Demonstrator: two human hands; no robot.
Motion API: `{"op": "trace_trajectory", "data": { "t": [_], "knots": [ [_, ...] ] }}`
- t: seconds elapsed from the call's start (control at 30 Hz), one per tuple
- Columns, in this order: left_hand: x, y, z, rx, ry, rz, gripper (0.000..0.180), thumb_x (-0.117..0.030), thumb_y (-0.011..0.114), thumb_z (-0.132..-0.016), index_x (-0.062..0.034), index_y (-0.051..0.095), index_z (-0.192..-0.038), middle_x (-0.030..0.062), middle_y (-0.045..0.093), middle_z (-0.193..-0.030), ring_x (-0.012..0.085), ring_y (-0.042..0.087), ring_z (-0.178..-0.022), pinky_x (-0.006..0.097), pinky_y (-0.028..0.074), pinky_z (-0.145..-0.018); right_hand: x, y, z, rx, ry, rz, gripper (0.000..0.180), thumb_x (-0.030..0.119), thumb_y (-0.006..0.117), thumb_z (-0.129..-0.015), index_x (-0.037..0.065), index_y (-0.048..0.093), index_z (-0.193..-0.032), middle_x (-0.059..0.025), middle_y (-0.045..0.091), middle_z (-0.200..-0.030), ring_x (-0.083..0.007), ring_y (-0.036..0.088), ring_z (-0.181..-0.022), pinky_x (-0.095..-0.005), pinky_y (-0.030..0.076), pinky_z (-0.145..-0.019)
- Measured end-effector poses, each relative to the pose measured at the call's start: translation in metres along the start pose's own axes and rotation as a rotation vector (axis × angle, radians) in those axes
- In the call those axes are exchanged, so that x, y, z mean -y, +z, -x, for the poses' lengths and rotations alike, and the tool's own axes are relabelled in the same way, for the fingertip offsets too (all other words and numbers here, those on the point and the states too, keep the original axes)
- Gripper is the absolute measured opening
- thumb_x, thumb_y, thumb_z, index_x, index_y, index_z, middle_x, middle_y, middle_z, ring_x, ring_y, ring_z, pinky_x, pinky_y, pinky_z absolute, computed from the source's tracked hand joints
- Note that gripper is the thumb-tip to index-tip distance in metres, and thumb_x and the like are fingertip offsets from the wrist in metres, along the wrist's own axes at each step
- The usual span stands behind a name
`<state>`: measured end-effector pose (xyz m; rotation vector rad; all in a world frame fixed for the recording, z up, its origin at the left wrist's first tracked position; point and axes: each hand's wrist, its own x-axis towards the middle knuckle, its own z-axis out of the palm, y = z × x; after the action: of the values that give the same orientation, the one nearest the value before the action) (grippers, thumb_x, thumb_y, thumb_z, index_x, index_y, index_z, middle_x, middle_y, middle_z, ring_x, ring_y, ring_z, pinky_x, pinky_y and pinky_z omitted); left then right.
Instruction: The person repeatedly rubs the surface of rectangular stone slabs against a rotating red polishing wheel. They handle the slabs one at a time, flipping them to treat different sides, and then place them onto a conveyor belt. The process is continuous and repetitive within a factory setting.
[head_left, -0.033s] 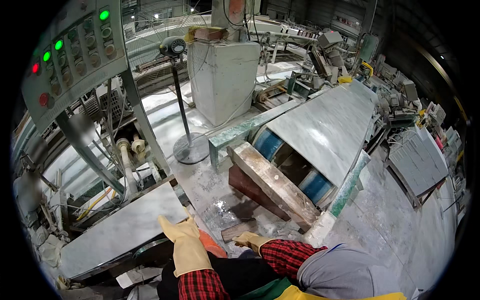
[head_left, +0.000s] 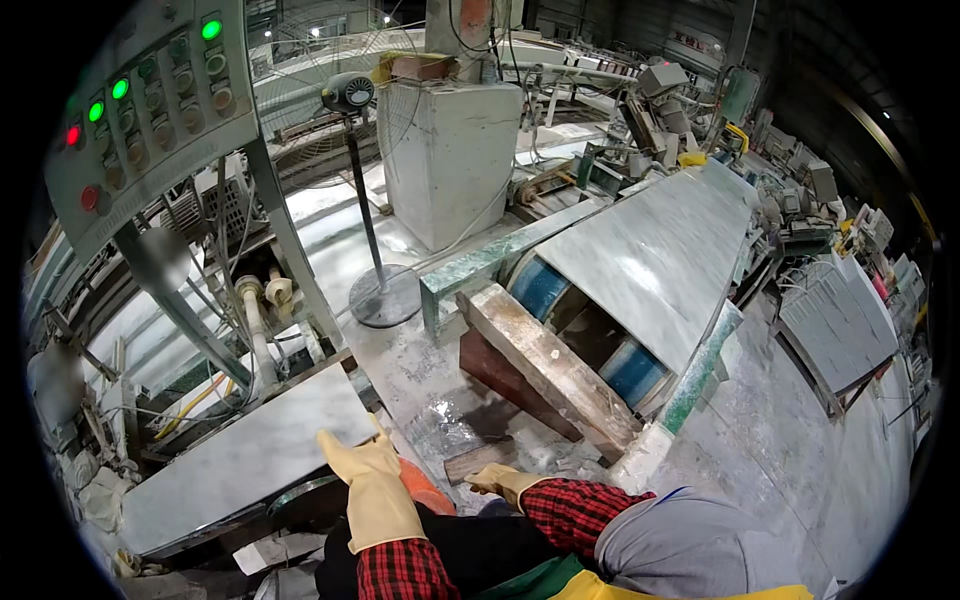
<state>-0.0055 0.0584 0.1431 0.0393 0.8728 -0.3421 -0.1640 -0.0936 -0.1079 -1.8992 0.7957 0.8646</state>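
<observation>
Control panel [head_left: 150,115] and standing fan [head_left: 348,93] a hair farther right in view

slab [head_left: 250,455]: grey-clouded white | gloves [head_left: 375,490]: cream | sleeves [head_left: 570,512]: red-black check

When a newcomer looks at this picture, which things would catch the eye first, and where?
Probably the control panel with green and red lamps lit, upper left. Next, the large veined slab, right of centre. Then the cream-gloved left hand, by the right end of another pale slab, lower left.
</observation>
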Motion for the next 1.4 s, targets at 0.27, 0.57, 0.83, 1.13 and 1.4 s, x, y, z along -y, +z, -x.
{"op": "trace_trajectory", "data": {
  "t": [0.27,0.57,0.83,1.13,1.4],
  "knots": [
    [-0.007,-0.021,-0.029,0.264,-0.194,-0.286,0.054,-0.044,0.061,-0.088,-0.003,0.05,-0.121,0.013,0.058,-0.115,0.0263,0.058,-0.106,0.046,0.052,-0.091,0.001,0.002,-0.01,-0.004,-0.129,0.036,0.053,0.058,0.044,-0.087,0.015,0.073,-0.1,-0.0026,0.071,-0.088,-0.0172,0.065,-0.078,-0.035,0.049,-0.075],
    [-0.027,-0.047,-0.058,0.224,0.064,-0.08,0.045,-0.036,0.073,-0.084,-0.0168,0.054,-0.12,0.0045,0.063,-0.107,0.0201,0.067,-0.088,0.039,0.056,-0.081,0.006,0.022,0.0,0.102,-0.222,-0.099,0.049,0.039,0.057,-0.092,-0.008,0.066,-0.104,-0.0179,0.07,-0.097,-0.0215,0.067,-0.079,-0.0323,0.053,-0.068],
    [0.014,-0.025,-0.043,0.131,0.147,-0.106,0.044,-0.031,0.073,-0.084,-0.0155,0.053,-0.12,0.0102,0.065,-0.103,0.0215,0.068,-0.086,0.034,0.06,-0.074,-0.03,0.008,-0.035,0.133,-0.12,-0.323,0.046,0.036,0.058,-0.092,-0.005,0.061,-0.113,-0.0181,0.069,-0.1,-0.0231,0.066,-0.08,-0.0333,0.053,-0.068],
    [0.016,-0.019,-0.039,0.136,0.195,-0.074,0.039,-0.029,0.072,-0.085,-0.018,0.054,-0.118,0.0047,0.064,-0.104,0.0197,0.068,-0.086,0.036,0.058,-0.078,-0.042,0.008,-0.048,0.167,-0.072,-0.404,0.047,0.033,0.059,-0.092,-0.001,0.056,-0.124,-0.0183,0.068,-0.104,-0.025,0.066,-0.081,-0.0344,0.053,-0.068],
    [0.005,-0.024,-0.039,0.139,0.288,0.011,0.035,-0.024,0.073,-0.084,-0.0219,0.054,-0.114,-0.0001,0.063,-0.105,0.0205,0.068,-0.08,0.038,0.058,-0.078,-0.036,0.01,-0.038,0.168,-0.14,-0.235,0.046,0.032,0.058,-0.093,-0.001,0.054,-0.126,-0.0191,0.067,-0.105,-0.0254,0.065,-0.085,-0.0356,0.053,-0.073]
  ]
}}
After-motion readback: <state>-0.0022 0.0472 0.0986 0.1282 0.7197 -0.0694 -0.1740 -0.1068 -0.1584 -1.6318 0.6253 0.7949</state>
